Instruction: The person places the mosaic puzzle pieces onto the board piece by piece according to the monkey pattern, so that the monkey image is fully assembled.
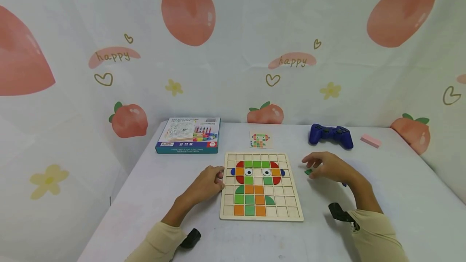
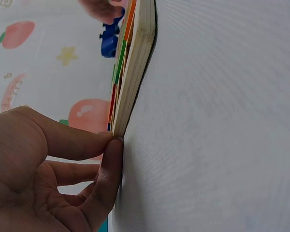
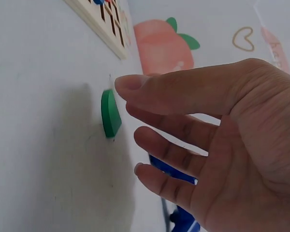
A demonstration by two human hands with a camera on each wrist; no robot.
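Observation:
A wooden grid board lies on the table, with coloured squares, quarter-rounds and two eye pieces set in its cells. At its left edge my left hand pinches the rim between thumb and finger, as the left wrist view also shows. To the right of the board, my right hand hovers over a green quarter-round piece. Its thumb and fingers are apart and hold nothing; the piece rests on the table just beyond the fingertips. A small blue piece is partly hidden by the right wrist.
Behind the board lies a pattern card with a similar coloured figure. At the back left is a flat box with papers on top. A blue game controller and a pink block are at the back right.

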